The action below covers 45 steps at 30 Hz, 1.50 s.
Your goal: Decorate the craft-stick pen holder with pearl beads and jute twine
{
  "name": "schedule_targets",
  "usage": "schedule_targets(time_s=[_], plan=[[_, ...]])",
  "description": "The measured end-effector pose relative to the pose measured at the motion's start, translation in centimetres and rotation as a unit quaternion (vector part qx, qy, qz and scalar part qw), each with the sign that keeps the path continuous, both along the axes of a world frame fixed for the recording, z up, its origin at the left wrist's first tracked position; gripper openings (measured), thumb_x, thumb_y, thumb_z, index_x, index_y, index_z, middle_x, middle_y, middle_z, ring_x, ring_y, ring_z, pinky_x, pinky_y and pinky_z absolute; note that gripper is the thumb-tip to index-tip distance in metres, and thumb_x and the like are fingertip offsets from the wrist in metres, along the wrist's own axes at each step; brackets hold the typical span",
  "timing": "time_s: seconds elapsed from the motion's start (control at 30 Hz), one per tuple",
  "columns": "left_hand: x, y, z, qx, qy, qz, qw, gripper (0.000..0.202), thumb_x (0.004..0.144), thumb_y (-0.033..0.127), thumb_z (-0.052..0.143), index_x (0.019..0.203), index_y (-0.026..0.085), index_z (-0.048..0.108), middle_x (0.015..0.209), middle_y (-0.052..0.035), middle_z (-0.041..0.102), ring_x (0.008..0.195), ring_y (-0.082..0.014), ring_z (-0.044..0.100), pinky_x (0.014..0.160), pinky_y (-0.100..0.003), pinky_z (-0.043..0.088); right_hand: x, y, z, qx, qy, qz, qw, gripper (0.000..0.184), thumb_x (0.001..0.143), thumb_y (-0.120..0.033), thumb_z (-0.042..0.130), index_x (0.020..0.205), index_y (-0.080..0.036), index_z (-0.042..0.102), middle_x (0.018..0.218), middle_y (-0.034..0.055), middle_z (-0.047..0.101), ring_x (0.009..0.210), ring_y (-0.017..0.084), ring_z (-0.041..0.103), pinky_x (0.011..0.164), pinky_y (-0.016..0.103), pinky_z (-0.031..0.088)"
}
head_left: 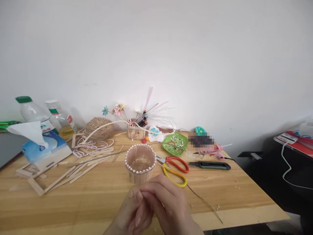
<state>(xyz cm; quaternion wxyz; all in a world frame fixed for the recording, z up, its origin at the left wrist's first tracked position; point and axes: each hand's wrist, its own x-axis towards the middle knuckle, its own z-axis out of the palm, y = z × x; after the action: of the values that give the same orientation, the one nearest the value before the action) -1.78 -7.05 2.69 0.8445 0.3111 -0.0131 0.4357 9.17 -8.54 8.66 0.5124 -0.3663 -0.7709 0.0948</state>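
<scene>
The left hand and right hand meet, fingers close together; I can't tell if they grip anything. Best steady them on the cup's near side.

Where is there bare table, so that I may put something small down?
Front left, bare table lies between the wooden sticks and the left hand. Another patch, with small bits, lies between the cutter, the brown strand and the table's right edge. Crowded: the back, from twine ball to green dish.
</scene>
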Motion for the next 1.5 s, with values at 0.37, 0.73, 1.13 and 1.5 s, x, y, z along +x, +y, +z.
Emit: schedule_targets(time_s=[0.37, 0.73, 1.13, 1.5], plan=[[-2.0, 0.2, 0.8, -0.053, 0.299, 0.122, 0.945, 0.053, 0.057, 0.061, 0.074, 0.042, 0.013, 0.059, 0.031, 0.0056, 0.035, 0.03, -0.0025, 0.022, 0.036, -0.02, 0.009, 1.5, 0.6, 0.4, 0.06, -0.022, 0.081, 0.995, 0.015, 0.092, -0.013, 0.047, 0.094, -0.014, 0.062, 0.075, 0.0068, 0.066, 0.066, 0.012, 0.059, 0.059, 0.021, 0.048], [-1.4, 0.8, 2.2, -0.034, 0.351, 0.133, 0.926, 0.057, 0.051, 0.067, 0.072, 0.039, 0.013, 0.061, 0.03, 0.0022, 0.043, 0.027, -0.0029, 0.03, 0.037, -0.02, 0.014, 1.5, 0.0, 1.2, 0.114, -0.08, -0.033, 0.99, 0.015, 0.093, -0.013, 0.044, 0.085, -0.014, 0.057, 0.061, 0.0029, 0.06, 0.053, 0.012, 0.051, 0.049, 0.023, 0.04], [-1.0, 1.8, 2.5, -0.012, 0.365, 0.111, 0.924, 0.057, 0.056, 0.067, 0.069, 0.041, 0.013, 0.062, 0.031, -0.0002, 0.05, 0.026, -0.0033, 0.03, 0.036, -0.02, 0.017, 1.6, 0.8, 0.4, 0.229, -0.164, -0.148, 0.948, 0.012, 0.088, -0.009, 0.048, 0.079, -0.013, 0.055, 0.052, 0.0012, 0.056, 0.045, 0.012, 0.043, 0.044, 0.025, 0.033], [-0.2, 1.3, 5.3, -0.112, 0.311, 0.085, 0.94, 0.048, 0.057, 0.056, 0.076, 0.047, 0.012, 0.061, 0.043, 0.0003, 0.056, 0.035, -0.0044, 0.039, 0.04, -0.02, 0.015, 1.1, 1.8, -0.2, 0.133, -0.05, -0.119, 0.983, 0.017, 0.079, -0.002, 0.047, 0.08, -0.019, 0.05, 0.056, -0.0018, 0.052, 0.051, 0.011, 0.047, 0.044, 0.021, 0.035]])
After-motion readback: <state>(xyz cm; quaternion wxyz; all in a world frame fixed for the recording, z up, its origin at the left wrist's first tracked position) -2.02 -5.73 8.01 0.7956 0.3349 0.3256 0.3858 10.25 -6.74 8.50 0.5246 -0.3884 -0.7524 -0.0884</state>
